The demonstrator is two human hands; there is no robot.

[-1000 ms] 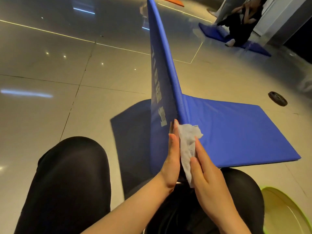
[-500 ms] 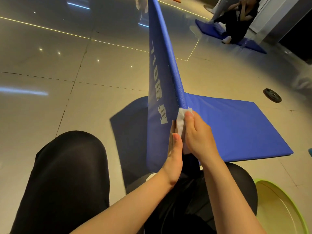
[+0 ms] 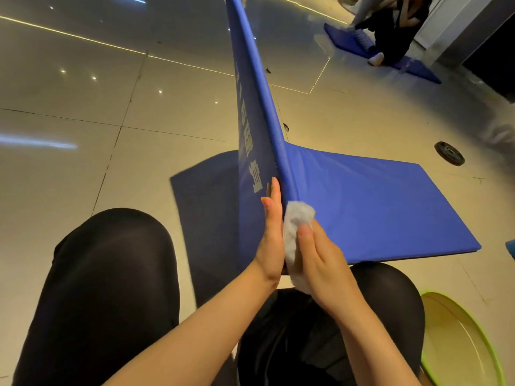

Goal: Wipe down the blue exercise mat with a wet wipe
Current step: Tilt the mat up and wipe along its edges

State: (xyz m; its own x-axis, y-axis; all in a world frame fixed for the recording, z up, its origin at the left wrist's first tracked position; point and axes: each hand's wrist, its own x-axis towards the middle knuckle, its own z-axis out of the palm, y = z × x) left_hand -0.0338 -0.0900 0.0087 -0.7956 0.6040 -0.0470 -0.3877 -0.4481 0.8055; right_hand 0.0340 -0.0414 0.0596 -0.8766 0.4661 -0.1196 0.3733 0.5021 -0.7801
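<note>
The blue exercise mat [image 3: 376,207] is folded at a right angle: one panel lies flat to the right, and the other panel [image 3: 250,107], with pale lettering, stands upright in front of me. My left hand [image 3: 270,238] lies flat with straight fingers against the left face of the upright panel, near its closest edge. My right hand [image 3: 323,263] holds the bunched white wet wipe [image 3: 295,218] against that near edge, with the thumb on top of the wipe. The two hands sandwich the panel's edge.
My knees in black [image 3: 106,288] frame the mat on a glossy tiled floor. A green basin [image 3: 459,344] sits at the lower right. A black round floor fitting [image 3: 449,157] lies beyond the flat panel. Far right, another person [image 3: 395,29] sits on a second blue mat [image 3: 418,71].
My right hand slid the wipe up the panel's near edge, then back down toward me. The wipe is more bunched now. My left hand stayed flat on the panel.
</note>
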